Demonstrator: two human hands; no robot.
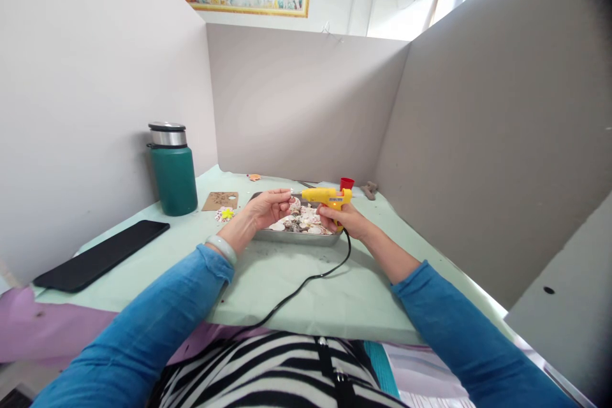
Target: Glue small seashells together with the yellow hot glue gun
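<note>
My right hand [345,218] is wrapped round the handle of a yellow glue gun [321,194], whose nozzle points left. My left hand [268,209] pinches a small pale piece [291,192] right at the nozzle tip; the piece is too small to name. Below both hands lies a metal tray [296,238] holding many shells [305,220]. From the gun's handle a black cord [306,282] runs down over the table's front edge.
A green bottle [174,178] and a long black object [102,255] stand and lie at the left. A brown card [220,201] and a yellow-topped decoration [225,214] lie left of the tray. Behind are a red cup [347,183] and an orange piece [254,177]. Partitions enclose the table.
</note>
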